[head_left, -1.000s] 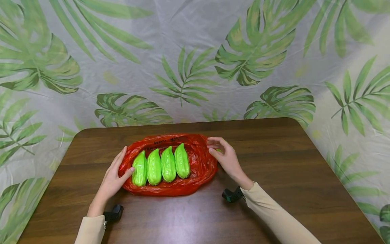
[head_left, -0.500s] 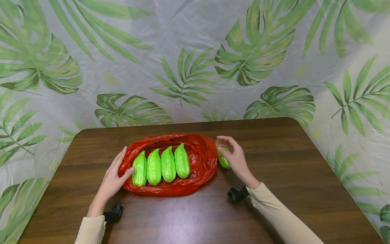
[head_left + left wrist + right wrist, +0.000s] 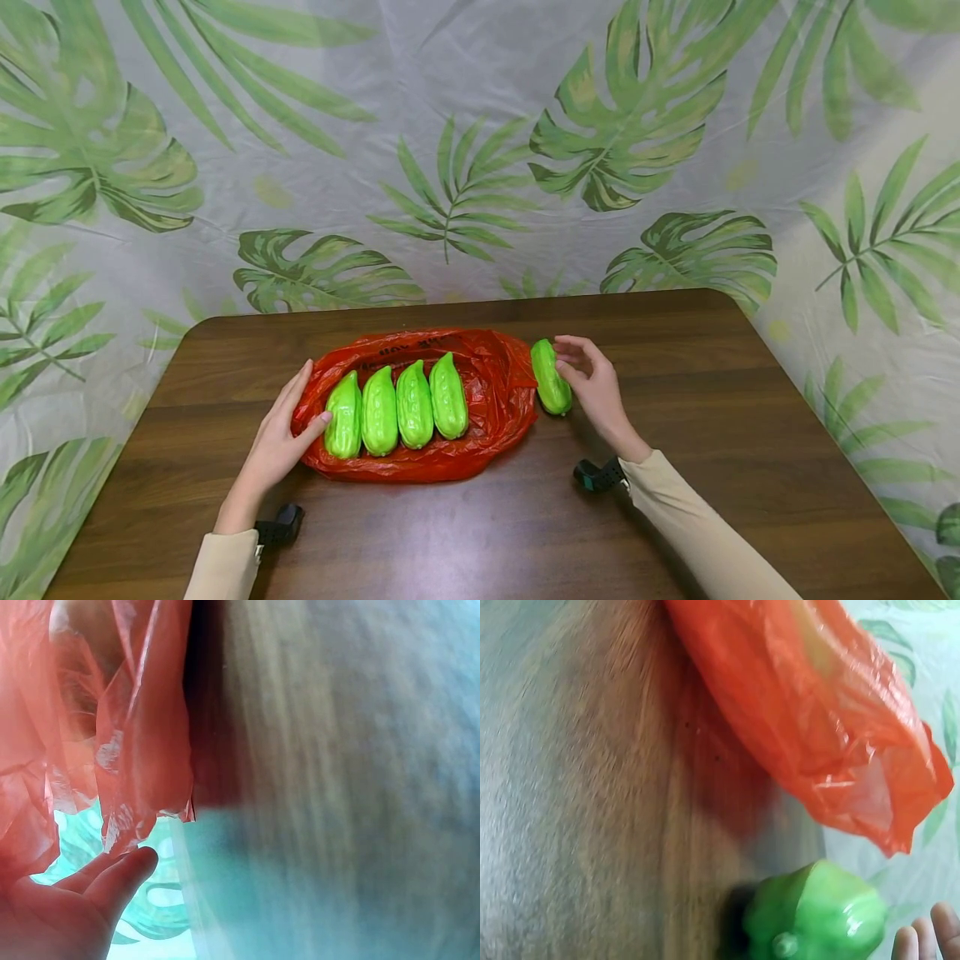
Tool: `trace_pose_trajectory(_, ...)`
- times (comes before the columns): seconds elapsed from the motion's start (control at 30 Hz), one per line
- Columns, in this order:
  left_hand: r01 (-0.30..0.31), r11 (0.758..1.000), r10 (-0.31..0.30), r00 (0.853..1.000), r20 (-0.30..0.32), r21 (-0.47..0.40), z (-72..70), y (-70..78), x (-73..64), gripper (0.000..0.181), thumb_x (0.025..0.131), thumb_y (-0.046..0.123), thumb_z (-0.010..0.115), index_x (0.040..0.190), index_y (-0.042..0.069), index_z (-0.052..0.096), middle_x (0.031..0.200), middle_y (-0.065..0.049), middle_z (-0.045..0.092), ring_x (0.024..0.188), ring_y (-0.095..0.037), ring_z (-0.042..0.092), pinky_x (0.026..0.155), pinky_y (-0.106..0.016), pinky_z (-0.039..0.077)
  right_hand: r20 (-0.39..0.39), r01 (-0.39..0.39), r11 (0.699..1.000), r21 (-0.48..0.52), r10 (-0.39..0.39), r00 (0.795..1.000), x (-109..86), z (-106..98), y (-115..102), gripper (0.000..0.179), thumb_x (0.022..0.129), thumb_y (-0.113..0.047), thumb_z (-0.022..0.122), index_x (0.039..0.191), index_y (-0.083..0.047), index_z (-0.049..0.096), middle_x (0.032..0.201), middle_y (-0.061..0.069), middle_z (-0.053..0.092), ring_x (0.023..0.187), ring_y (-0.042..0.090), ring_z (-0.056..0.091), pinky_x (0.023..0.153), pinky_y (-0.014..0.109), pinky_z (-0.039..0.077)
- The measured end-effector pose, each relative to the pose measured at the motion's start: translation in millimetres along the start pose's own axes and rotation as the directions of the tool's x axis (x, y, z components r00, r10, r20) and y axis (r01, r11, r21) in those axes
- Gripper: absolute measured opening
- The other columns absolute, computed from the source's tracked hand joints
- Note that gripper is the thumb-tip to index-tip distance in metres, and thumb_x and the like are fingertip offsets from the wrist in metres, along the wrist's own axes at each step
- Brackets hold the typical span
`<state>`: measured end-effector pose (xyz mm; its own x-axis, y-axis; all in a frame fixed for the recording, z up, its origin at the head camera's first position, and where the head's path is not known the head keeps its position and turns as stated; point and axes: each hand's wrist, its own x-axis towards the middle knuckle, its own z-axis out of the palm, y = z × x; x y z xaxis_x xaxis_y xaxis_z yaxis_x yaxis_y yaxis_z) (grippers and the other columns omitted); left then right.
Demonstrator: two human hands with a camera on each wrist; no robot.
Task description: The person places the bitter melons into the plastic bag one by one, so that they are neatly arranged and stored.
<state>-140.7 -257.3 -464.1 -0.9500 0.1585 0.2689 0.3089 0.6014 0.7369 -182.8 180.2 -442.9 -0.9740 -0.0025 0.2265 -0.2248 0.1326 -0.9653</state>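
Observation:
Several bright green, bumpy bitter melons (image 3: 413, 403) lie side by side inside a red plastic bag (image 3: 491, 442) whose mouth is spread wide. My left hand (image 3: 276, 442) rests against the bag's left side, its fingers extended along the outside and its thumb over the rim. In the left wrist view, that thumb touches the bag's film. Another bitter melon (image 3: 551, 379) lies on the table just right of the bag. Beside it is my right hand (image 3: 591, 385), fingers loosely bent, thumb tip near the melon. The right wrist view shows those fingertips (image 3: 924, 939) apart from the melon.
A brown wooden table (image 3: 675, 400) carries everything, with its far edge behind the bag. Beyond it hangs a pale cloth (image 3: 300, 167) printed with green leaves. Black wrist cameras (image 3: 597, 475) are strapped below both hands.
My right hand has moved right, away from the bag's right rim, and has uncovered the bitter melon lying there. My left hand and the melons in the bag have stayed in place.

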Motion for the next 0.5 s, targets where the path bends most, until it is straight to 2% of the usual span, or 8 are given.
trace_pose_trajectory(0.27,-0.001,1.000,0.001,1.000,0.002,-0.004,-0.1,-0.9,-0.3,0.079,0.090,0.018,0.067,0.154,0.023,0.021,0.154,-0.016,0.025,0.137,-0.042,0.025,0.102,-0.067,0.023,-0.011,-0.073,0.996,-0.057,0.073,0.997,2.8,-6.1,11.2,0.035,0.092,0.006,0.057,0.127,0.008,0.052,0.124,0.028,0.053,0.111,0.039,0.053,0.083,0.018,0.046)
trace_pose_trajectory(0.5,0.010,1.000,-0.010,1.000,0.007,0.006,0.4,-1.3,-0.4,0.079,0.090,0.018,0.067,0.154,0.022,0.021,0.153,-0.017,0.025,0.136,-0.042,0.025,0.102,-0.067,0.024,0.018,-0.153,0.973,-0.171,0.159,0.987,1.3,-8.6,17.0,0.042,0.092,0.000,0.059,0.133,0.003,0.050,0.133,0.022,0.050,0.115,0.038,0.051,0.096,0.044,0.042)
